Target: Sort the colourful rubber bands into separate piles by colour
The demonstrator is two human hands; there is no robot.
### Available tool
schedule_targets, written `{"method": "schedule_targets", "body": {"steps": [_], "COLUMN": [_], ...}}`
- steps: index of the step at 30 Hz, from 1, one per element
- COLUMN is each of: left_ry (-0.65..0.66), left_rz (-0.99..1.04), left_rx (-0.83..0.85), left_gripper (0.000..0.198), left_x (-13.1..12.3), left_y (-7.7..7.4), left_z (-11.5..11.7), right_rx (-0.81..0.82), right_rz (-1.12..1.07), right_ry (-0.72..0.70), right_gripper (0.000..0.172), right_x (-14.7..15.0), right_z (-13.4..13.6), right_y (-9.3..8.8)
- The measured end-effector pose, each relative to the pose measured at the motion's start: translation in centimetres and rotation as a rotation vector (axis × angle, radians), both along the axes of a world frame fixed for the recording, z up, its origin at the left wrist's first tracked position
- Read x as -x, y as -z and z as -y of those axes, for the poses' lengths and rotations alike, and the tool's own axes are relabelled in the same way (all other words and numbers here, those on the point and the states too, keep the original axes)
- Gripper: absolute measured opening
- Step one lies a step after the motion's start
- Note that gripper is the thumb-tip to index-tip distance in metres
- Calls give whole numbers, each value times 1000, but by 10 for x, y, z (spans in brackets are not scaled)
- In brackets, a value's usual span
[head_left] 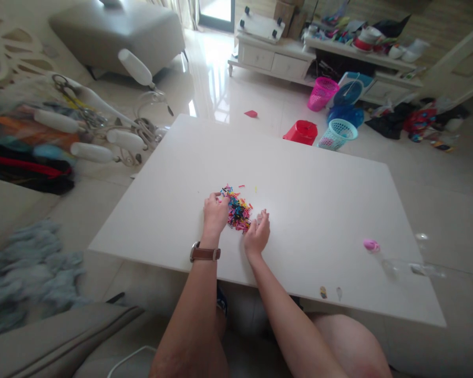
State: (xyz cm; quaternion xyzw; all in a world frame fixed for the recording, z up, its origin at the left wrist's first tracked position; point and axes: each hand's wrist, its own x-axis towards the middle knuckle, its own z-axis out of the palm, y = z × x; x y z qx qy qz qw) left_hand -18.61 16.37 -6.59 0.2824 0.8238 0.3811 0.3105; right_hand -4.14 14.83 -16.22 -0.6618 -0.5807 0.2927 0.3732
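A heap of small, bright, many-coloured pieces (239, 211), too small to identify, lies on the white table (319, 199). At its left edge is my left hand (215, 214), palm turned inward, with a brown-strapped watch (205, 253) on the wrist. The fingers curve loosely along the heap, and the thumb touches or nearly touches it. On the heap's lower right side my right hand (258, 233) is cupped, its fingers apart from the thumb. Neither hand visibly grips a piece. A few stray pieces (242, 186) lie just beyond the heap.
Toward the table's right end lie a pink object (371, 245) and a clear plastic item (418, 269). Two small items (324, 292) sit by the near edge. Past the far edge stand a red bin (301, 132) and a light-blue basket (338, 134). A white lamp (136, 67) stands at left.
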Motion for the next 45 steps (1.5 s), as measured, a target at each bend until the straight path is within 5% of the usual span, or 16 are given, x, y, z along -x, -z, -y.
{"method": "schedule_targets", "body": {"steps": [8, 11, 14, 18, 22, 27, 32, 38, 41, 45], "left_ry": [-31, 68, 268, 473, 464, 375, 258, 260, 262, 219], "left_rz": [13, -28, -186, -291, -338, -367, -426, -374, -352, -305], "left_rx": [-30, -13, 30, 174, 213, 89, 37, 60, 96, 72], "left_gripper": [34, 40, 61, 93, 75, 44, 47, 55, 53, 48], "left_x": [8, 9, 2, -20, -30, -12, 2, 4, 4, 6], "left_y": [-2, 6, 18, 33, 41, 43, 41, 42, 44, 43], "left_z": [2, 3, 7, 11, 8, 3, 3, 5, 5, 4], "right_rx": [19, -81, -164, 68, 169, 118, -178, -153, -102, -85], "right_rz": [-95, -93, -63, -32, -116, -269, -115, 122, 113, 107], "right_ry": [-196, -313, -268, -210, -324, -491, -397, -114, -162, -220], "right_gripper": [48, 41, 42, 47, 47, 34, 25, 20, 6, 10], "right_x": [84, 76, 47, 21, 40, 70, 26, -64, -77, -67], "right_z": [-36, -55, -85, -118, -105, -74, -112, -178, -183, -179], "right_y": [-21, -33, -36, -20, -7, -18, -26, -11, -3, 0]}}
